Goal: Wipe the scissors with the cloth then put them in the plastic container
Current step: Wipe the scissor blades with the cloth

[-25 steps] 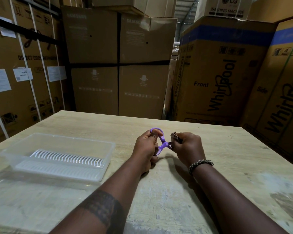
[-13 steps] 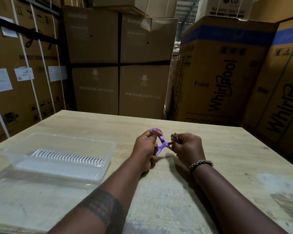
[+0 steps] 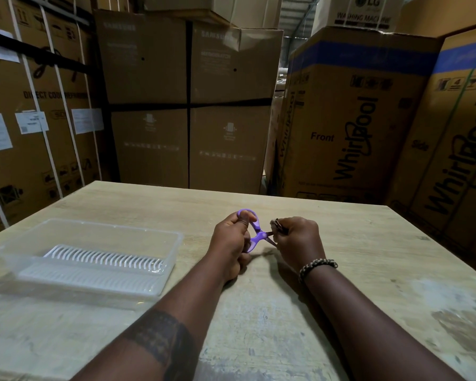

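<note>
Left hand (image 3: pixel 232 243) grips the purple handle loops, thumb on the upper ring. Right hand (image 3: pixel 297 240) is curled round the blade end, pinching a dark scrap judged to be the cloth (image 3: pixel 278 225); little of it shows.

Both hands work low over the wooden table (image 3: pixel 368 257). The plastic container (image 3: pixel 113 228) stands open, well apart to the left, holding a slatted insert (image 3: pixel 105 259). The scissors (image 3: pixel 259 235) are held between the hands.

Step in hand, as judged: wiping. The next move calls for freeing the blades, then carrying the scissors left by the handle into the container.
</note>
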The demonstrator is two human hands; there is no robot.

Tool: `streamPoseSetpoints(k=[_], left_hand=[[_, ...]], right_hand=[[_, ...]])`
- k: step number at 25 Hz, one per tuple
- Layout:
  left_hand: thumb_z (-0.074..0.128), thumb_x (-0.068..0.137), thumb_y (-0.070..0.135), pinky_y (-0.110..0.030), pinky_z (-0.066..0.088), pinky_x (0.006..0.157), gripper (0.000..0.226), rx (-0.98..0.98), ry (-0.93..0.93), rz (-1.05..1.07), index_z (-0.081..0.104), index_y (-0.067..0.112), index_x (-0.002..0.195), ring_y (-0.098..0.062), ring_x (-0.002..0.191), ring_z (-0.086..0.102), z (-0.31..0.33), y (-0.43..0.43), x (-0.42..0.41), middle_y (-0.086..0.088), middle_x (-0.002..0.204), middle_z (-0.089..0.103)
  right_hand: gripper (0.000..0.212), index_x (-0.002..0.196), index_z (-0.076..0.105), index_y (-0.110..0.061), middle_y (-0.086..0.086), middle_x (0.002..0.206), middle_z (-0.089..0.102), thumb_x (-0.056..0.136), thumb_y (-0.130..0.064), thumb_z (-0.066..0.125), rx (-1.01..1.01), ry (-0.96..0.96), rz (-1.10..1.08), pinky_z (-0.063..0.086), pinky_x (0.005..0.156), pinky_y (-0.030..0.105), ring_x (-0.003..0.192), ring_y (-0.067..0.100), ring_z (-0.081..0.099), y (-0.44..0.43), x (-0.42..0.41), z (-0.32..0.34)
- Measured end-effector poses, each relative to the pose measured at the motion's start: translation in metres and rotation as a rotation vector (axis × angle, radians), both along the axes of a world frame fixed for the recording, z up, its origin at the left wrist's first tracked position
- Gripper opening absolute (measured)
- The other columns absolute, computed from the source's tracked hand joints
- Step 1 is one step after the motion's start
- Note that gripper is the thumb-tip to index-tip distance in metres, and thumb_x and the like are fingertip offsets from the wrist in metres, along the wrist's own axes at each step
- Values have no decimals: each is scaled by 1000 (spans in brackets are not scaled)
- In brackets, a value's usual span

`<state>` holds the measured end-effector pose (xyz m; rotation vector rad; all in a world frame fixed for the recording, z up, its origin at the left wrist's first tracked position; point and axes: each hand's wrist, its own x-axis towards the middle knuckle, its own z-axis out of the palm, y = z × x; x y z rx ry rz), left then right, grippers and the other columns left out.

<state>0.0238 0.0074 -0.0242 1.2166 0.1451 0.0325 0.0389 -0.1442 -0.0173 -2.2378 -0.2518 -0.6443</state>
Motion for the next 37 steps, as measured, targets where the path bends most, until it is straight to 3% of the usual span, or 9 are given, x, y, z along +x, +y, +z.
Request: streamPoseSetpoints(k=[4, 8, 12, 15, 20, 26, 31, 34, 37], left_hand=[[50, 108, 39, -20, 15, 49, 33, 8, -2, -2, 74, 21, 94, -9, 43, 18, 1, 2, 1, 6, 50, 29], [50, 108, 40, -20, 15, 49, 34, -14, 4, 0, 74, 20, 96, -9, 44, 18, 0, 1, 1, 6, 51, 28], [47, 109, 42, -20, 15, 49, 37, -23, 19, 23, 75, 21, 97, -8, 45, 18, 2, 2, -1, 6, 52, 28], [45, 109, 44, -20, 15, 49, 39, -56, 13, 37, 75, 22, 98, -8, 46, 18, 3, 4, -1, 6, 55, 27], [42, 109, 47, -20, 12, 50, 41, -107, -6, 1, 72, 23, 96, -9, 49, 14, 2, 6, -1, 5, 56, 23], [43, 107, 52, -21, 10, 51, 42, -127, -26, -5, 73, 23, 99, -9, 48, 13, 2, 7, -1, 5, 56, 22], [45, 106, 53, -18, 14, 47, 41, -118, -39, 25, 73, 24, 96, -9, 47, 13, 2, 6, 0, 5, 56, 20], [45, 106, 53, -18, 14, 48, 41, -118, -39, 45, 72, 24, 95, -10, 48, 13, 0, 7, 2, 5, 57, 20], [44, 106, 53, -18, 16, 47, 42, -99, -33, 53, 72, 24, 95, -10, 47, 14, -1, 7, 2, 5, 57, 21]], right_hand=[[13, 76, 80, -11, 2, 55, 69, 88, -15, 78, 54, 44, 58, 54, 49, 29, 47, 11, 64, -1, 2, -1], [14, 78, 80, -10, 1, 63, 73, 89, -18, 76, 33, 19, 23, 59, 57, 39, 56, 18, 68, -4, 2, -2], [15, 72, 77, -18, -2, 59, 72, 87, -15, 75, 198, 100, -52, 62, 59, 45, 55, 19, 71, -22, 2, 0], [12, 78, 73, -21, -4, 66, 74, 87, -12, 73, 345, 59, -73, 61, 57, 48, 61, 22, 72, -29, -3, 4], [5, 81, 68, -24, -7, 76, 73, 85, -21, 68, 336, 23, 1, 61, 72, 50, 77, 18, 70, -24, -6, 3], [11, 84, 70, -22, -2, 67, 71, 84, -13, 76, 222, -32, 73, 60, 53, 42, 58, 16, 69, -15, -13, 2], [2, 83, 78, -19, -4, 70, 63, 83, -18, 80, -149, -150, 90, 46, 57, 27, 65, 16, 60, -2, -9, -4], [7, 85, 77, -15, 1, 79, 57, 88, -16, 71, -337, -106, 36, 48, 59, 31, 70, 24, 58, 2, -11, -7], [11, 79, 71, -14, 2, 80, 56, 90, -11, 68, -417, -263, 73, 47, 50, 34, 60, 24, 54, 9, -19, -6]])
